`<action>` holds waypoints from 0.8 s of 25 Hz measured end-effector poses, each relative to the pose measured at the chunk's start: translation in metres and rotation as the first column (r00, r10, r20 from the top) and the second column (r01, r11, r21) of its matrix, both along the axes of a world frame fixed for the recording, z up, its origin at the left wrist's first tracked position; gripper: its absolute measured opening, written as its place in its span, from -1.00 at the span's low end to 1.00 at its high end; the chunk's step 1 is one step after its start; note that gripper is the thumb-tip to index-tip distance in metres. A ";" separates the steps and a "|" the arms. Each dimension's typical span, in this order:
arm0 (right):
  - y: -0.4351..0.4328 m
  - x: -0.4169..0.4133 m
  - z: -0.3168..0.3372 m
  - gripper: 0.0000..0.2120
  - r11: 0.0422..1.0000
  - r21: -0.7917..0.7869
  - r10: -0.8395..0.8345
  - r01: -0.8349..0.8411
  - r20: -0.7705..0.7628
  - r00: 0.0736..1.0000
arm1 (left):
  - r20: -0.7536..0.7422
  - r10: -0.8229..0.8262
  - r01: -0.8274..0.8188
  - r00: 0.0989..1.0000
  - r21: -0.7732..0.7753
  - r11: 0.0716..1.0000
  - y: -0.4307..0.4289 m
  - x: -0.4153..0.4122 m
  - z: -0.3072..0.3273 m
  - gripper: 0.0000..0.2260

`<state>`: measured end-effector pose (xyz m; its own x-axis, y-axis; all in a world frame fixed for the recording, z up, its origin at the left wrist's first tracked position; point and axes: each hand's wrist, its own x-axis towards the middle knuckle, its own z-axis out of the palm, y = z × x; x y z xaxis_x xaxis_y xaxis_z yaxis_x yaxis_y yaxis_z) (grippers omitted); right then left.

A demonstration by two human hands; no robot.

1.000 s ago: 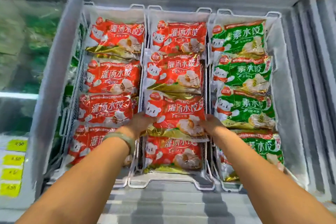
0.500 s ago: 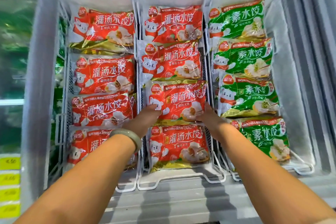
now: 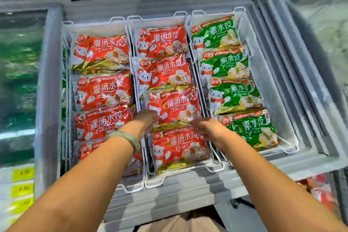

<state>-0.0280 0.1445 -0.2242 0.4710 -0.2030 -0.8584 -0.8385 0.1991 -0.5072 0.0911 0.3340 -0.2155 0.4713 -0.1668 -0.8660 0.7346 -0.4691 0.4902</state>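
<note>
Hands: left hand [image 3: 148, 119], right hand [image 3: 204, 128] flank red plastic dumpling bag [image 3: 175, 107]; we cannot tell grip | Risk: slick film slips askew.

Red dumpling bags [image 3: 175, 107], white bear print; green bags [image 3: 233, 96]; pale green bangle [image 3: 124, 136].

glossy, crinkled plastic dumpling bags [image 3: 175, 107] sit in smooth white-coated metal wire baskets [image 3: 144, 177].
</note>
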 end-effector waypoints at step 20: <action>-0.146 -0.368 0.083 -0.90 0.804 -0.128 -0.575 0.581 0.087 0.814 | 0.108 -0.370 0.385 0.923 -0.194 0.902 -0.205 -0.219 0.099 -0.84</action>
